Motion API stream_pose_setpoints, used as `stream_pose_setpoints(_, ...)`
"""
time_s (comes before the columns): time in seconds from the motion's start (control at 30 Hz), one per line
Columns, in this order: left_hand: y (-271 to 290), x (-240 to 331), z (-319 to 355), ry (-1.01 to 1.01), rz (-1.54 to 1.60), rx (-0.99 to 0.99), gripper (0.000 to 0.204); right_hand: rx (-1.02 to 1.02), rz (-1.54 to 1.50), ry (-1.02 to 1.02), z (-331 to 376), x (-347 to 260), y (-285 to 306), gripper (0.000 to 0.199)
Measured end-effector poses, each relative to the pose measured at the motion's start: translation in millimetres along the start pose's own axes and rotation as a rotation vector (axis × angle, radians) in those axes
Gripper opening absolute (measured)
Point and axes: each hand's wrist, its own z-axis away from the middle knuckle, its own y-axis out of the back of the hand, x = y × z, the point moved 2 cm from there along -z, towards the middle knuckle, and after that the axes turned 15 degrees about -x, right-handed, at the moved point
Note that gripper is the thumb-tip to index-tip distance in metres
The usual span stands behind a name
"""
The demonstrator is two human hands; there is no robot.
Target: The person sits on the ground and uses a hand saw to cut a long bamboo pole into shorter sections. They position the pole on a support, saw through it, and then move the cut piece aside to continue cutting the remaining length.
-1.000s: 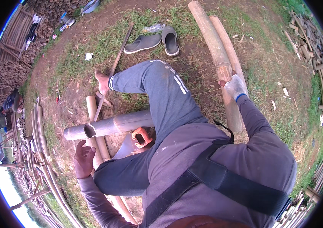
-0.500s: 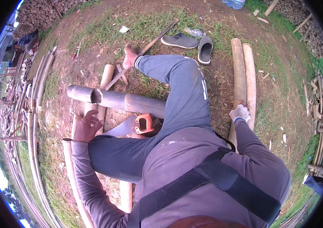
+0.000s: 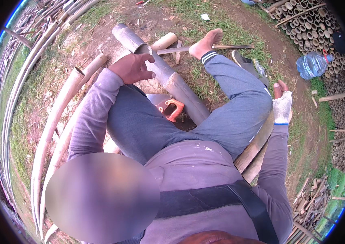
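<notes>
I sit on the ground with a thick grey bamboo section point(image 3: 168, 77) lying across in front of my legs. My left hand point(image 3: 134, 67) is bare, fingers spread, and hovers at the section's left side near its cut end, holding nothing. A hand saw with an orange handle point(image 3: 172, 109) lies on the ground between my legs, against the section. My right hand point(image 3: 281, 103) wears a white fingerless glove and rests flat on two brown bamboo poles point(image 3: 257, 142) beside my right hip. My bare foot point(image 3: 207, 42) lies beyond the section.
Long pale bamboo poles point(image 3: 54, 118) curve along my left side. A stack of bamboo with cut ends showing point(image 3: 314, 24) fills the upper right, with a clear water bottle point(image 3: 312, 65) in front of it. A grey sandal point(image 3: 245, 63) and a thin slat point(image 3: 180, 49) lie near my foot.
My head has turned, swinging the view. My left hand has risen from the ground by the section's end to hover over it. My right hand has stayed on the brown poles.
</notes>
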Motion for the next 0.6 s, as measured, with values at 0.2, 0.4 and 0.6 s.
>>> stream_pose_setpoints(0.2, -6.5, -10.4, 9.0, 0.038, -0.092, -0.005, 0.058, -0.404, 0.379, 0.262, -63.1, -85.3, -78.5, 0.048)
stream_pose_setpoints(0.4, -23.4, -30.1, 4.6, 0.075, -0.116, 0.0, 0.066, -0.903, 0.599, 0.299, -79.1, -66.1, -200.4, 0.054)
stream_pose_setpoints(0.6, -23.8, -29.2, 27.1, 0.172, -0.098, -0.057, 0.066, -0.888, 0.478, 0.194, -105.1, 3.8, -284.7, 0.052)
